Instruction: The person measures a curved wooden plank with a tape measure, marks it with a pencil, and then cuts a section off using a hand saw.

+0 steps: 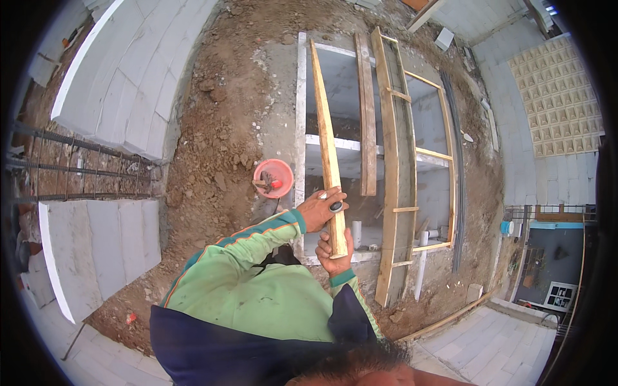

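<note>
A long, light wooden plank (326,138) stretches away from me over a block-walled pit. My left hand (318,210) is closed over its near part, with a dark round object at the fingers that looks like a ring. Nearer to me, my right hand (335,255) grips the plank's end from below and from the right side. The far end of the plank reaches toward the pit's back edge; whether it rests there I cannot tell.
A pink bucket (273,178) with tools in it stands left of the pit. Across the pit lie a brown board (365,122), a long wooden form (384,161) and a timber frame (450,164). White block walls (132,71) and rebar (77,145) flank the left; dark rods (458,186) lie right.
</note>
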Available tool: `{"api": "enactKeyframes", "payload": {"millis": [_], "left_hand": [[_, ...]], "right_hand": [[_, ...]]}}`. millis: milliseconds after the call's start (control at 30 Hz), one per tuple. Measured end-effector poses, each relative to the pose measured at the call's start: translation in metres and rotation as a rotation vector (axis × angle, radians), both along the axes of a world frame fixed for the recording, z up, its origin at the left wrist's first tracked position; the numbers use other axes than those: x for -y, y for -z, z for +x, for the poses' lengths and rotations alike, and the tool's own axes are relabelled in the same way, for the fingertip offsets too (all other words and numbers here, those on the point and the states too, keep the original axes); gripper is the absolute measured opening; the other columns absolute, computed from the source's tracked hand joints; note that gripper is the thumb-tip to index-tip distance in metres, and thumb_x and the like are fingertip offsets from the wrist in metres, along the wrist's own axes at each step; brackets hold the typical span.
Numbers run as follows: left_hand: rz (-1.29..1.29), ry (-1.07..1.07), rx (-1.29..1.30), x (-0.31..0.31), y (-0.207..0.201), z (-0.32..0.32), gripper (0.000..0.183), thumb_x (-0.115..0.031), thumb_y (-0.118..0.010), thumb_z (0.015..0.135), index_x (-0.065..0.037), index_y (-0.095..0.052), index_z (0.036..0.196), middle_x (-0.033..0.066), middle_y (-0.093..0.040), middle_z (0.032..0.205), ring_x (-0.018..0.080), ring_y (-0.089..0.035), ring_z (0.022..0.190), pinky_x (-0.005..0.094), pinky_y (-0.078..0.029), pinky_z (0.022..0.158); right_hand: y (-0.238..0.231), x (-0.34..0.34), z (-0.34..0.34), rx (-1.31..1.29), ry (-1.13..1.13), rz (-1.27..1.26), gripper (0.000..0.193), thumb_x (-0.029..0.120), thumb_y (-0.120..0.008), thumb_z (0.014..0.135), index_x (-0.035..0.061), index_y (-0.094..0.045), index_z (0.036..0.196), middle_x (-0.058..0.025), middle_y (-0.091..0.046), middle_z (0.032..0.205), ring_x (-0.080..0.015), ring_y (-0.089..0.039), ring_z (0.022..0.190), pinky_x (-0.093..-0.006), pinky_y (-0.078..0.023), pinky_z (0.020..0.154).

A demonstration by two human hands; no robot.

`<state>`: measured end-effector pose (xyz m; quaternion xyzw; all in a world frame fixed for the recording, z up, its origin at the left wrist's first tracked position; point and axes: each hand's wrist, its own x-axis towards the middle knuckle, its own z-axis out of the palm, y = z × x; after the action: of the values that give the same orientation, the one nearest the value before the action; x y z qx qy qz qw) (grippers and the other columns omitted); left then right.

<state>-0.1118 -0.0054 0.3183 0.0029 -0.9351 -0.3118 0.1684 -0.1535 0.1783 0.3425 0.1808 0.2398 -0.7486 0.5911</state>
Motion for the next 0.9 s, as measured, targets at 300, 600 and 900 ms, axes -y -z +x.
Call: {"api": "enactKeyframes", "payload": {"millis": [300, 600, 900], "left_hand": [[0.005, 0.095, 0.086, 0.012, -0.011, 0.006, 0.064, -0.004, -0.066, 0.079, -0.01, -0.052, 0.141, 0.0123, -0.043, 0.152, 0.0318, -0.035, 0.147, 0.0473, -0.039, 0.113], [0.622, -0.046, -0.013, 0.013, 0.014, 0.024, 0.081, -0.008, -0.066, 0.076, -0.005, -0.039, 0.152, 0.0184, -0.03, 0.161, 0.0372, -0.027, 0.15, 0.0466, -0.025, 0.122], [1.703, -0.553, 0.129, 0.028, 0.051, -0.042, 0.07, -0.032, -0.087, 0.079, 0.007, -0.049, 0.123, 0.0161, -0.067, 0.104, 0.0243, -0.071, 0.085, 0.0366, -0.06, 0.069]], "right_hand": [[-0.013, 0.001, -0.003, -0.004, -0.093, 0.0, 0.058, 0.059, -0.047, 0.099, 0.0136, -0.05, 0.136, -0.0114, -0.057, 0.095, -0.0169, -0.052, 0.063, -0.0296, -0.041, 0.055], [0.004, 0.0, 0.004, 0.068, -0.115, -0.01, 0.055, 0.059, -0.052, 0.096, 0.0181, -0.053, 0.133, -0.0087, -0.057, 0.083, -0.0183, -0.049, 0.058, -0.0306, -0.039, 0.052], [0.009, -0.011, 0.004, -0.168, -0.269, 0.217, 0.067, 0.056, -0.054, 0.094, 0.02, -0.039, 0.15, -0.0064, -0.052, 0.078, -0.0151, -0.047, 0.054, -0.0285, -0.041, 0.052]]}}
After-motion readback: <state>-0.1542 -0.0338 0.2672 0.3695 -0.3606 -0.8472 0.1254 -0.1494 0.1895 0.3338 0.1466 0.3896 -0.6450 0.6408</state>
